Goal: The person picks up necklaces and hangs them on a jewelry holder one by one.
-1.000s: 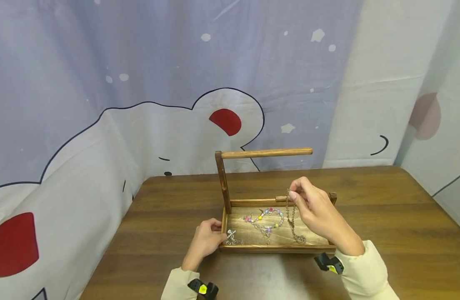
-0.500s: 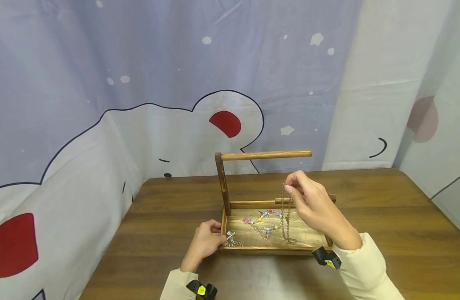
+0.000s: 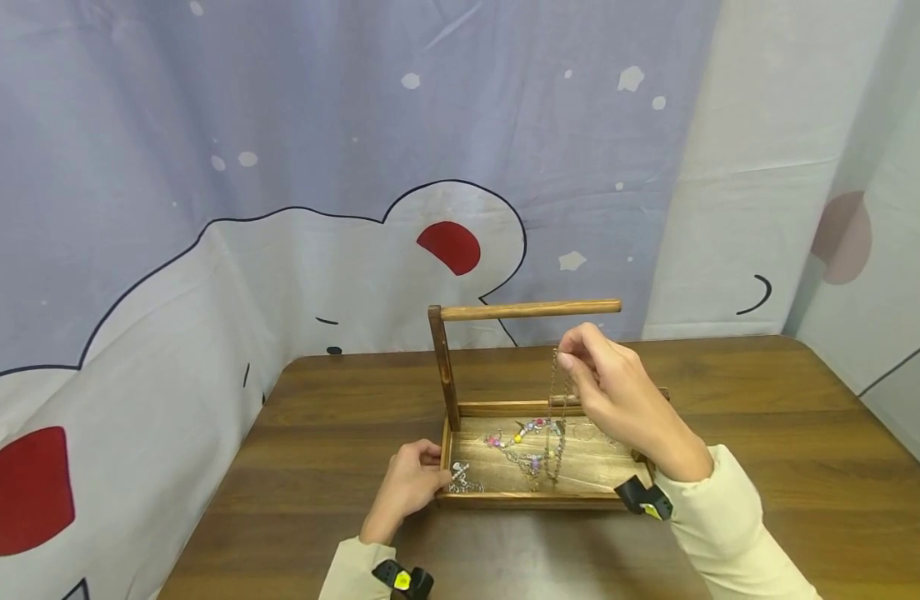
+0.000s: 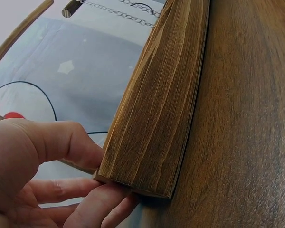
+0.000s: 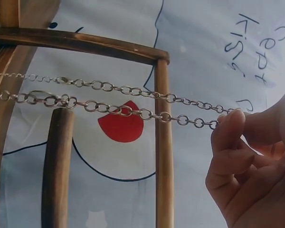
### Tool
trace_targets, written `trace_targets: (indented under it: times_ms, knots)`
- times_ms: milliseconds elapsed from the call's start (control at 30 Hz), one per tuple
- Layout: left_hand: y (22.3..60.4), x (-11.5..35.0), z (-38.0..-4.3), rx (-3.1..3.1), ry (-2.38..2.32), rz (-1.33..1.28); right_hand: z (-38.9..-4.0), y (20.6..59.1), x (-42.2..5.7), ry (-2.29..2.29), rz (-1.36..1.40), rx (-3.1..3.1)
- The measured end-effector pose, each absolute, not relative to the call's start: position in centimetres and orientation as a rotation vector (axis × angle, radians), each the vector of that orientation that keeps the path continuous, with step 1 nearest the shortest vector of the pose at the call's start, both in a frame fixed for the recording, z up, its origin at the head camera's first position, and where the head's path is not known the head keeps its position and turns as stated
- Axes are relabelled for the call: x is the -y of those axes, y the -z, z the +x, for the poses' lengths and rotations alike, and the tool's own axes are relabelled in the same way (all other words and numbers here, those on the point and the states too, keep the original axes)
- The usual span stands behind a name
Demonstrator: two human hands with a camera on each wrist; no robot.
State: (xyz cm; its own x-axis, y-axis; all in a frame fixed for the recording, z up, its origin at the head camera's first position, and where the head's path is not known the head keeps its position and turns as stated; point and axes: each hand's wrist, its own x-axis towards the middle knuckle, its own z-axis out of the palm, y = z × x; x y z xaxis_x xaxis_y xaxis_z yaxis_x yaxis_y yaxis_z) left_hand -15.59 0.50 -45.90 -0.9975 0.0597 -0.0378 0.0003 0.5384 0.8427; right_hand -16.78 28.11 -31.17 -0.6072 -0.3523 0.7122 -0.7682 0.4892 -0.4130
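My right hand [image 3: 617, 396] pinches a metal chain necklace [image 5: 126, 111] between thumb and fingertips, just below the long upper bar [image 3: 531, 310] of a wooden jewelry stand. Two strands of the chain hang down over the stand's tray [image 3: 527, 500]. At the tray's left end my left hand [image 3: 409, 483] grips the front corner, thumb at the rim and fingers against the outside. A bracelet of colored beads [image 3: 537, 427] lies in the middle of the tray. Silver chain jewelry [image 3: 466, 479] is heaped in the left front corner, close to my left thumb.
An upright post [image 3: 443, 367] at the tray's left carries the upper bar, whose right end is free. A shorter lower bar [image 3: 561, 401] crosses behind the necklace. The brown table [image 3: 340, 417] ends at a printed curtain [image 3: 280, 275].
My right hand has moved left and upward with the necklace, whose lower end has come from the tray's right part to beside the beaded bracelet. My left hand has stayed at the corner.
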Motion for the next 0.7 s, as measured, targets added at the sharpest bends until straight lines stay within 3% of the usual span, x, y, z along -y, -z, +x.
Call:
trace_targets:
  times_ms: [700]
  knots:
    - [46.0,-0.5,-15.6,-2.715,-1.481,0.053,-18.0,29.2,-25.8,-1.101,0.936,2.205]
